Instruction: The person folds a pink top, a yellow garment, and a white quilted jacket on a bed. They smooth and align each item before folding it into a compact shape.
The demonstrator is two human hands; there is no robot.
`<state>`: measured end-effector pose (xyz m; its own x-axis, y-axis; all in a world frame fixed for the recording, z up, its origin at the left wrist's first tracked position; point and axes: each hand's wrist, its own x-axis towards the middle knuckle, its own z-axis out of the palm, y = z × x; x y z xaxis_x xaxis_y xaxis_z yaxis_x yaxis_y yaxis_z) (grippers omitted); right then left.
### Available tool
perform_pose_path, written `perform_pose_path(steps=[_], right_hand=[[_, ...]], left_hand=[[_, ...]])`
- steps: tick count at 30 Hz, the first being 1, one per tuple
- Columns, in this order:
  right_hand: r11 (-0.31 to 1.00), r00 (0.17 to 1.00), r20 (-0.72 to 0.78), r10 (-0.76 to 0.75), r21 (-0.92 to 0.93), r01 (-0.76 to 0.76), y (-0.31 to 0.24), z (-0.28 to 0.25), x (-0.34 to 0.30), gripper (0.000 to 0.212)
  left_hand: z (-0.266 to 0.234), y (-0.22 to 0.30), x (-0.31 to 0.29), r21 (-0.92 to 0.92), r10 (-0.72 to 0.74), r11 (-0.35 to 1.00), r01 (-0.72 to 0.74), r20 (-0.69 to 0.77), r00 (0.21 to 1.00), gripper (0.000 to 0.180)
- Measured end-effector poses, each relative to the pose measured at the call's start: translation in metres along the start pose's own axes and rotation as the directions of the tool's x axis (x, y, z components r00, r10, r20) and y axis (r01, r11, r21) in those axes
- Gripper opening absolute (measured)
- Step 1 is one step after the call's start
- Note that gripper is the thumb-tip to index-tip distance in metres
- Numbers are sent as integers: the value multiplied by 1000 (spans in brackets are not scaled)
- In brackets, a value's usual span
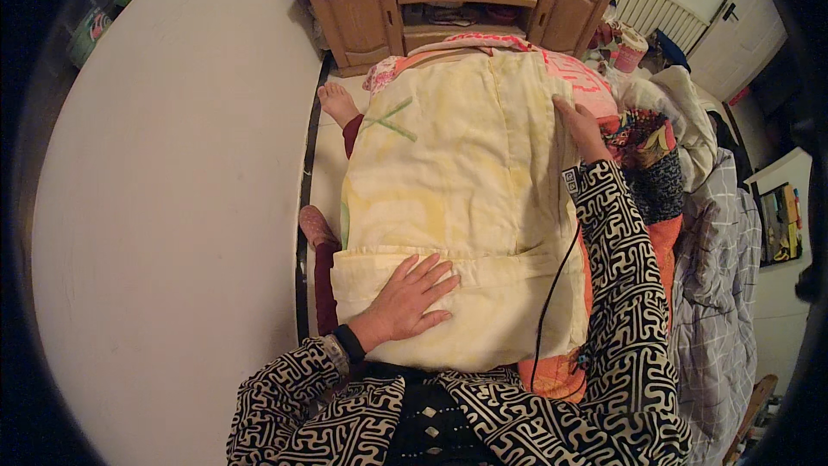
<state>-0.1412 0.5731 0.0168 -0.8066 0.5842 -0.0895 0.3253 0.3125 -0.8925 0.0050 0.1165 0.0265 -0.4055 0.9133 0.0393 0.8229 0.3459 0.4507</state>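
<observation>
A pale yellow quilt with a green crossed-line pattern lies spread in front of me, with its near end turned back in a flat fold. On that fold my left hand rests palm down, its fingers spread and holding nothing. At the quilt's far right edge, my right hand has its fingers closed on the border; part of its grip is hidden. A black cord with a small tag hangs beside my right sleeve and trails over the quilt.
Pink and red bedding shows beyond the quilt, and a grey checked quilt is heaped at the right. A wooden cabinet stands at the far side. A bare foot and a pink slipper are along the left edge.
</observation>
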Motion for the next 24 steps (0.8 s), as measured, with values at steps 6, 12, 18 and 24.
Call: perform_pose_path(steps=[6, 12, 18, 24], right_hand=[[988, 906, 421, -43, 150, -23, -32, 23, -26, 44], [989, 915, 403, -13, 143, -49, -57, 45, -55, 41], [960, 729, 624, -281, 170, 224, -79, -32, -176, 38], [723, 649, 587, -484, -149, 675, -3, -78, -270, 45]], left_hand=[[2, -2, 2, -36, 4, 999, -4, 7, 1000, 62], [-4, 1, 2, -24, 4, 1000, -4, -4, 1000, 61], [2, -5, 3, 23, 12, 1000, -11, -54, 998, 59], [6, -2, -6, -126, -115, 987, 104, -83, 990, 49]])
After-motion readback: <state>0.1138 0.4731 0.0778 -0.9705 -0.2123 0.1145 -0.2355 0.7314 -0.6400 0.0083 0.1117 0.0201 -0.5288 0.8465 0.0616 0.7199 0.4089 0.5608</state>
